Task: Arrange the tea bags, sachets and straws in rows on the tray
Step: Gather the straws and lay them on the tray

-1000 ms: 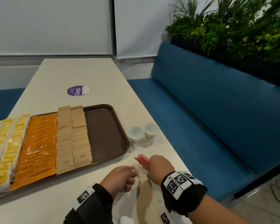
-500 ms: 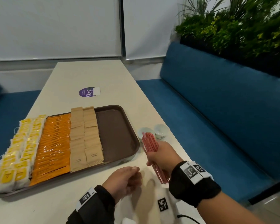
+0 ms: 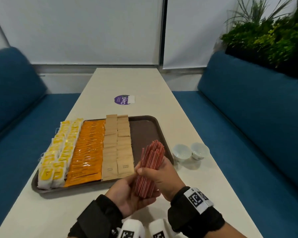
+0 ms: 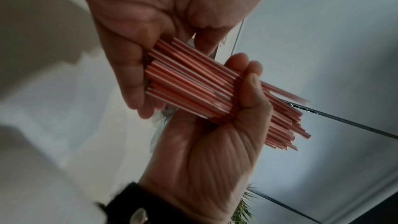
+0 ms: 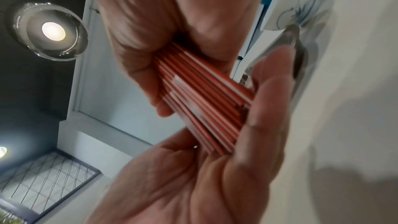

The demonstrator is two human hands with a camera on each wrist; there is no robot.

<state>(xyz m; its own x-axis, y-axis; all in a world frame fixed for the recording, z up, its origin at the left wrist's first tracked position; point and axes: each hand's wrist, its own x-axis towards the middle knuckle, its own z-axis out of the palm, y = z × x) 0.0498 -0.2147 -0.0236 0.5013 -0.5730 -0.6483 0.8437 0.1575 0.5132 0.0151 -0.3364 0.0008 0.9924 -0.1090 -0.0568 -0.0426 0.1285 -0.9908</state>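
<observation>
A bundle of red straws [image 3: 150, 167] stands nearly upright over the near right corner of the brown tray [image 3: 145, 131]. My right hand [image 3: 163, 177] grips the bundle round its middle. My left hand [image 3: 127, 193], palm up, cups and holds its lower end. Both wrist views show the straws [image 4: 189, 88] [image 5: 204, 105] held between the two hands. On the tray lie rows of yellow tea bags [image 3: 58, 152], orange sachets [image 3: 88, 150] and brown sachets [image 3: 117, 145]. The tray's right strip is bare.
Two small white cups [image 3: 181, 152] [image 3: 199, 151] stand on the table just right of the tray. A purple sticker [image 3: 124, 99] lies beyond the tray. Blue benches [image 3: 248, 117] flank the table, with plants [image 3: 268, 40] behind the right one.
My right hand has lifted the straws off the table and brought them left, upright, by the tray's corner. My left hand has opened and come under their lower end.
</observation>
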